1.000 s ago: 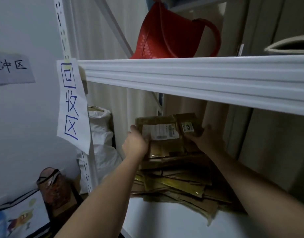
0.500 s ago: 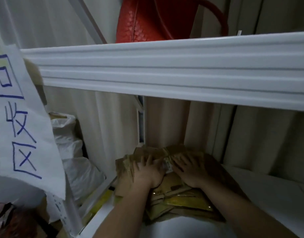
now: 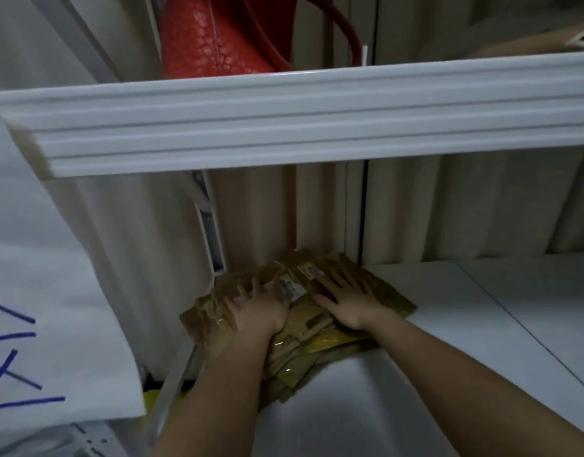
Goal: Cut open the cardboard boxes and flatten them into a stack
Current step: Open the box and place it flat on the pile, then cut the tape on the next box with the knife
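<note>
Hands slid apart slightly, left hand [image 3: 257, 308], right hand [image 3: 350, 303] flat on cardboard stack [image 3: 317, 338], labels blurred

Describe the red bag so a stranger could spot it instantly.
Find the white shelf beam running across the view above both hands. The red bag sits on the shelf right behind it, left of centre. Its scaly bright red skin and looping handle stand out against the pale curtain.

A red textured leather handbag [image 3: 215, 37] sits on the white metal upper shelf [image 3: 317, 117]; a white paper sign with blue strokes [image 3: 53, 308] hangs near left.
</note>
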